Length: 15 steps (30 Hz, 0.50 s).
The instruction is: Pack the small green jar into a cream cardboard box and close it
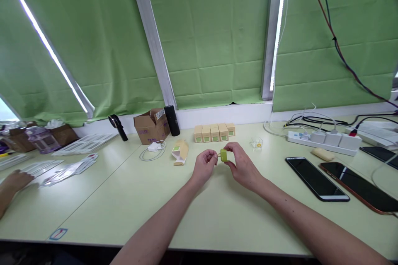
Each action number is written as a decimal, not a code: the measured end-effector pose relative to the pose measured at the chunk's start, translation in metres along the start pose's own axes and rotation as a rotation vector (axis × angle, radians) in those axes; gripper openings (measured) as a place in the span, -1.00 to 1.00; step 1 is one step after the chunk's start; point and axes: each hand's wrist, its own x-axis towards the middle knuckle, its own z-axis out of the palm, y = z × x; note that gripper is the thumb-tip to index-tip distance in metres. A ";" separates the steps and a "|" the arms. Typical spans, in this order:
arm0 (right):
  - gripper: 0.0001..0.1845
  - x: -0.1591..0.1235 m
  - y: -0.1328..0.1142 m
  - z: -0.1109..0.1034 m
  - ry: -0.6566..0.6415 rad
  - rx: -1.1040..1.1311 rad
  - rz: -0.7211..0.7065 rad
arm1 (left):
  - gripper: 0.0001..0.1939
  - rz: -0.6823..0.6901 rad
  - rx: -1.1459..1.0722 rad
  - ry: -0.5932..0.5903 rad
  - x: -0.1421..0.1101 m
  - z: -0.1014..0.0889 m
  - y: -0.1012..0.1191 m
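Between the thumb and fingers of my right hand (244,165) is a small green block (223,156) with rounded corners, held just above the table. My left hand (203,167) is closed in a pinch at the block's left side, where a short thin yellowish piece shows. Whether that piece is part of the block I cannot tell. Beyond my left hand lies an opened tan carton (183,152) on its side, its flap towards me. Past both hands stand several small tan boxes (214,133) in a row, with green squares on their fronts.
A white charger with cable (154,147), a brown cardboard box (151,126) and a black cylinder (172,121) stand back left. A clear plastic piece (256,144) lies right of centre. Phones (317,178) and a power strip (323,138) lie right. Another person's hand (18,180) is far left.
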 end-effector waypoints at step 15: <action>-0.56 -0.001 0.004 0.001 -0.006 0.006 -0.001 | -0.73 -0.014 -0.010 0.003 0.000 0.000 -0.001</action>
